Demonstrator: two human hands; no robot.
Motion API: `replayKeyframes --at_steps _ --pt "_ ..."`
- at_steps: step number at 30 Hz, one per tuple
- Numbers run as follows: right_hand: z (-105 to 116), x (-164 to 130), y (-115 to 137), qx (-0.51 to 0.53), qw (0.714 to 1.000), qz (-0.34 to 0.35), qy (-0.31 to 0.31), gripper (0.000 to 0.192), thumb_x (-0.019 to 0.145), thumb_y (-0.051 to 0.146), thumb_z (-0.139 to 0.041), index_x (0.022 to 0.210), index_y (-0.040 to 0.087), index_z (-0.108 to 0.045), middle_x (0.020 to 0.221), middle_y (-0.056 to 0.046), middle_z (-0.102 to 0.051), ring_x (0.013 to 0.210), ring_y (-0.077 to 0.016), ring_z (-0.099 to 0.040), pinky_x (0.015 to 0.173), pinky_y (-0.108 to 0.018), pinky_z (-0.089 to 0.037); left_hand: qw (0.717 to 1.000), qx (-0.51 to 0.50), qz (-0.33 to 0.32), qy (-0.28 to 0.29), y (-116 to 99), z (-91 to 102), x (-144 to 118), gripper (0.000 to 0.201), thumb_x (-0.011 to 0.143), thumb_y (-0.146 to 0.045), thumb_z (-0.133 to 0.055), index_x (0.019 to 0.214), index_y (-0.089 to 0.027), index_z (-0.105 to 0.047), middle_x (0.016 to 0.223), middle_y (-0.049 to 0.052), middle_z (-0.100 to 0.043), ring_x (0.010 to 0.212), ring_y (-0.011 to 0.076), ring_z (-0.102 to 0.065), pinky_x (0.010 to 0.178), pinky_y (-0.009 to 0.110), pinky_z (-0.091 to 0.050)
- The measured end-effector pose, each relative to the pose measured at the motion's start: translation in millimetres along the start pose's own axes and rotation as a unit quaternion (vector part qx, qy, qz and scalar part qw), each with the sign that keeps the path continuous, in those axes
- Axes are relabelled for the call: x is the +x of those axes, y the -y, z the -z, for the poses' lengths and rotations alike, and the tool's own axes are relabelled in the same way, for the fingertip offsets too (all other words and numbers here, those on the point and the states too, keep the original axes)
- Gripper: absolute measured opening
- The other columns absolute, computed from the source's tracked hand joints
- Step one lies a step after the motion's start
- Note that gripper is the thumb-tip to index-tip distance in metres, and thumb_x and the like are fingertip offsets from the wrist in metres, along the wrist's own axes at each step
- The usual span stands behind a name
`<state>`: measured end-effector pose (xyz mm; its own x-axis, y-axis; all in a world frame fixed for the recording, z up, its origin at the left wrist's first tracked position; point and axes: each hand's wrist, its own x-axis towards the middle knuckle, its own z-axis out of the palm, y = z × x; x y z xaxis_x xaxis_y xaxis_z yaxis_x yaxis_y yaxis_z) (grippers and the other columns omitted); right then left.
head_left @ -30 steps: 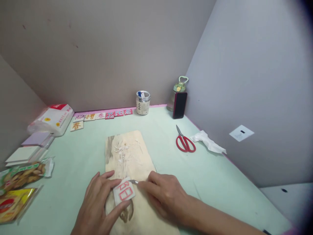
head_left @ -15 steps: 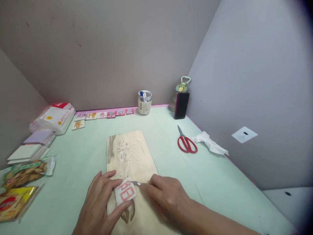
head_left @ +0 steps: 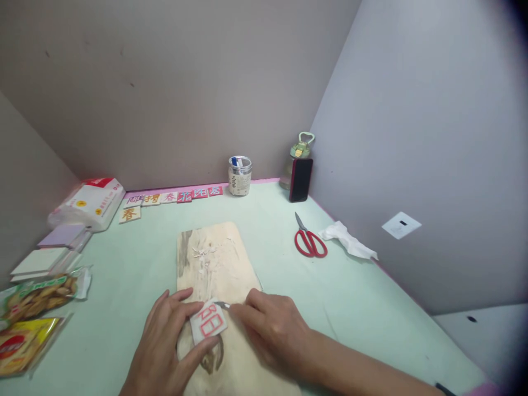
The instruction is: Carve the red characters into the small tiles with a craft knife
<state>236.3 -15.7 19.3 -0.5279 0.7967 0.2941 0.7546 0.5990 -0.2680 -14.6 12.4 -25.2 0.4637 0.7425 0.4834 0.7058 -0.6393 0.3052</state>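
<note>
Containers stand along the back wall: a clear jar (head_left: 240, 175) with a label holds a few pens or markers, one blue-capped, and a green-lidded bottle (head_left: 297, 155) stands half hidden behind a dark phone (head_left: 301, 180) propped against it; what the bottle holds cannot be told. At the left edge, two snack packets (head_left: 31, 313) lie cut off by the frame.

On the wooden board (head_left: 216, 264), the left hand (head_left: 165, 344) pinches a small white tile (head_left: 207, 321) bearing a red outlined character, thumb under its near edge, fingers curled over its far edge. The right hand (head_left: 272, 333) is closed around a slim blade (head_left: 223, 304); only the metal tip shows, touching the tile's top right corner, the handle buried in the fist. Pale shavings (head_left: 204, 256) lie scattered on the board's far half. Red scissors (head_left: 309, 242) and a crumpled tissue (head_left: 346, 240) lie to the right on the green table (head_left: 363, 297).
</note>
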Motion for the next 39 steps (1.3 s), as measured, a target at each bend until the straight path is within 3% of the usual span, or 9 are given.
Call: replayKeyframes --at_steps 6,15,20,25,28,39 --pt "7 -5 -4 0.017 1.000 0.018 0.017 0.019 0.092 0.012 -0.045 0.105 0.018 -0.059 0.080 -0.001 -0.055 0.060 -0.0146 -0.046 0.053 -0.028 -0.027 1.000 0.003 -0.004 -0.012 -2 1.4 5 0.035 0.093 -0.054 -0.057 0.113 -0.026 -0.054 0.116 0.010 -0.065 0.115 0.0360 -0.062 0.094 0.062 -0.052" --pt "-6 -1 -1 -0.061 0.996 0.035 -0.047 0.016 0.096 0.010 -0.045 0.102 0.018 -0.057 0.074 0.001 -0.054 0.057 -0.0146 -0.042 0.050 -0.030 -0.023 1.000 -0.007 0.004 -0.007 0 -3.8 1 0.034 0.092 -0.051 -0.059 0.115 -0.026 -0.054 0.120 0.011 -0.064 0.117 0.0357 -0.060 0.094 0.061 -0.053" --pt "-5 3 -2 -0.054 0.998 0.006 -0.034 0.016 0.094 0.009 -0.046 0.095 0.019 -0.059 0.074 0.001 -0.054 0.057 -0.0147 -0.043 0.050 -0.029 -0.025 1.000 -0.018 0.019 -0.002 1 -3.6 0 0.036 0.090 -0.051 -0.061 0.115 -0.026 -0.054 0.123 0.010 -0.063 0.120 0.0345 -0.059 0.098 0.058 -0.052" --pt "10 6 -5 0.101 0.994 -0.038 -0.008 0.029 0.097 0.014 -0.042 0.117 0.019 -0.062 0.086 -0.002 -0.061 0.067 -0.0144 -0.057 0.057 -0.025 -0.038 0.999 -0.024 0.022 -0.015 -1 -1.4 2 0.036 0.088 -0.053 -0.064 0.113 -0.027 -0.057 0.121 0.008 -0.066 0.117 0.0334 -0.063 0.101 0.056 -0.050" --pt "20 6 -6 0.154 0.986 -0.054 0.032 0.030 0.098 0.015 -0.043 0.117 0.020 -0.066 0.087 -0.003 -0.063 0.071 -0.0143 -0.060 0.062 -0.024 -0.042 0.999 -0.029 0.029 -0.018 -2 -0.7 4 0.036 0.088 -0.053 -0.064 0.112 -0.028 -0.058 0.119 0.007 -0.066 0.117 0.0329 -0.063 0.101 0.055 -0.050" --pt "27 8 -7 0.122 0.988 -0.045 0.080 0.026 0.100 0.016 -0.046 0.115 0.020 -0.067 0.088 -0.003 -0.065 0.072 -0.0141 -0.060 0.063 -0.024 -0.041 0.999 -0.035 0.025 -0.010 -2 -1.4 3 0.036 0.089 -0.053 -0.063 0.113 -0.027 -0.056 0.118 0.009 -0.066 0.117 0.0348 -0.062 0.100 0.060 -0.050"
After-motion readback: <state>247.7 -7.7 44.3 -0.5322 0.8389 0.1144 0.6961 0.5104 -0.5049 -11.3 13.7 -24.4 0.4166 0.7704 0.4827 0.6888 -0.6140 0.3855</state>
